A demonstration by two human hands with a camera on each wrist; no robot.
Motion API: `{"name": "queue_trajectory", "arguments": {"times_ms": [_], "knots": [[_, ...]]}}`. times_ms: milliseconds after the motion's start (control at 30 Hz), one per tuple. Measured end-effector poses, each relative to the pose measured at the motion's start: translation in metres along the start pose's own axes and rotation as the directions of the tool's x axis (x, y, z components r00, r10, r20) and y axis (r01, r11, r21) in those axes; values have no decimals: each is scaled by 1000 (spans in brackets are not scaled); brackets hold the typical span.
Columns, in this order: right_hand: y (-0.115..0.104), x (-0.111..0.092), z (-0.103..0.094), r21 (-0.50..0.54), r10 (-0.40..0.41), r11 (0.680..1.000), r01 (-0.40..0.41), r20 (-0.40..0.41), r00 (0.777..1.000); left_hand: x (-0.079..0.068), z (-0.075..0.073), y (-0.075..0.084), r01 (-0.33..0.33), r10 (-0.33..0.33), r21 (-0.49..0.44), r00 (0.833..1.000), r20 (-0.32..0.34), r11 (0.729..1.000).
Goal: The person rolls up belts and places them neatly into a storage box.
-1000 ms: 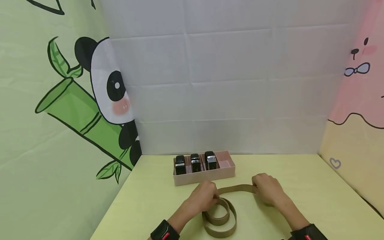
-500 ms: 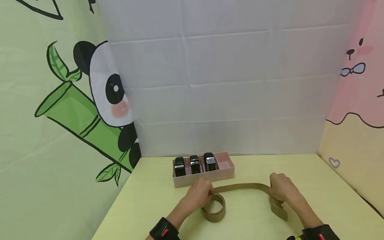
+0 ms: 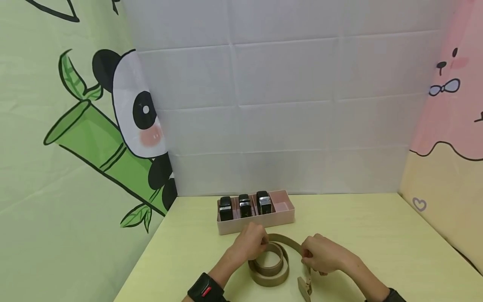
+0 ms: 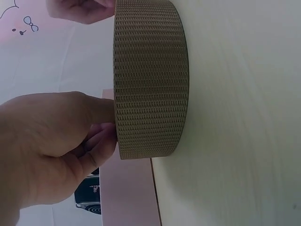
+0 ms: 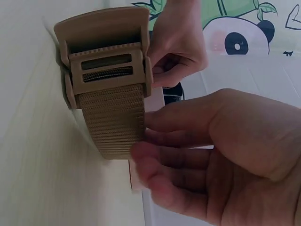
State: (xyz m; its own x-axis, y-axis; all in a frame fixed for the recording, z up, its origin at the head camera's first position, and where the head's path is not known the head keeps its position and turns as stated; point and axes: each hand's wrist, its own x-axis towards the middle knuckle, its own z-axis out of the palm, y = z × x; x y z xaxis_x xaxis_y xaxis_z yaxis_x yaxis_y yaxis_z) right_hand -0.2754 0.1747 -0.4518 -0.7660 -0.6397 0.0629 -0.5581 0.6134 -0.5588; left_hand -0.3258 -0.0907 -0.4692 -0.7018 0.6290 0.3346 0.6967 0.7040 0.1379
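Observation:
A khaki webbing belt stands on edge on the yellow table, wound into a loose coil. My left hand pinches the coil's upper edge at its far left side; the left wrist view shows the thumb and fingers at the edge of the webbing. From the coil a free length curves right to my right hand, which pinches it by its edge close to the buckle end. The buckle, a khaki frame with a slot and a raised flap, hangs beside the right fingers, towards me.
Behind the hands stands a pink divided box. Three of its compartments each hold a rolled black item with a silver band; the right compartment shows its bare floor. A pale cloth wall closes off the table's back.
My right hand first drew the strap out rightwards, tightening the coil, then came back left and nearer with the buckle end. The coil is looser again, while my left hand keeps its hold.

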Motion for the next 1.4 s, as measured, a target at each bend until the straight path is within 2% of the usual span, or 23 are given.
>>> {"name": "queue_trajectory", "arguments": {"times_ms": [67, 133, 200, 267, 367, 533, 633, 700, 900, 1033, 1233, 1400], "knots": [[-1, 1, -3, -40, -44, 998, 43, -7, 999, 0, -1, 1, -9, 9, -22, 1000, 18, 1000], [0, 7, -5, -90, -88, 992, 83, -53, 995, 0, -2, 2, -20, 22, -43, 999, 38, 999], [3, 19, -5, -147, -136, 982, 119, -115, 984, 0, -3, 3, -39, 41, -42, 998, 52, 998], [6, 35, -3, -192, -180, 969, 153, -129, 975, 1, -5, 4, -52, 54, -41, 997, 56, 998], [13, 62, -1, -239, -231, 949, 204, -92, 969, 2, -5, 4, -68, 69, -29, 996, 54, 997], [20, 101, 4, -178, -253, 952, 249, 2, 968, 2, -2, 3, -76, 78, -42, 996, 48, 996], [20, 114, 10, -146, -252, 957, 252, 16, 968, 2, 0, 3, -74, 75, -36, 996, 42, 997], [20, 116, 12, -168, -249, 954, 247, 4, 968, 2, 0, 3, -64, 66, -39, 997, 36, 997], [28, 92, 3, -317, -220, 931, 182, -86, 972, 0, 2, 4, -34, 35, -20, 999, 8, 999], [43, 64, -6, -344, -199, 928, 143, -135, 971, -3, 1, 4, -23, 23, 2, 1000, -18, 1000], [56, 28, -13, -297, -179, 947, 123, -169, 969, -4, 1, 7, -18, 19, 8, 999, -32, 1000], [55, 13, -11, -242, -145, 965, 100, -177, 974, -4, 4, 8, -1, 0, -25, 999, -42, 1000]]}}
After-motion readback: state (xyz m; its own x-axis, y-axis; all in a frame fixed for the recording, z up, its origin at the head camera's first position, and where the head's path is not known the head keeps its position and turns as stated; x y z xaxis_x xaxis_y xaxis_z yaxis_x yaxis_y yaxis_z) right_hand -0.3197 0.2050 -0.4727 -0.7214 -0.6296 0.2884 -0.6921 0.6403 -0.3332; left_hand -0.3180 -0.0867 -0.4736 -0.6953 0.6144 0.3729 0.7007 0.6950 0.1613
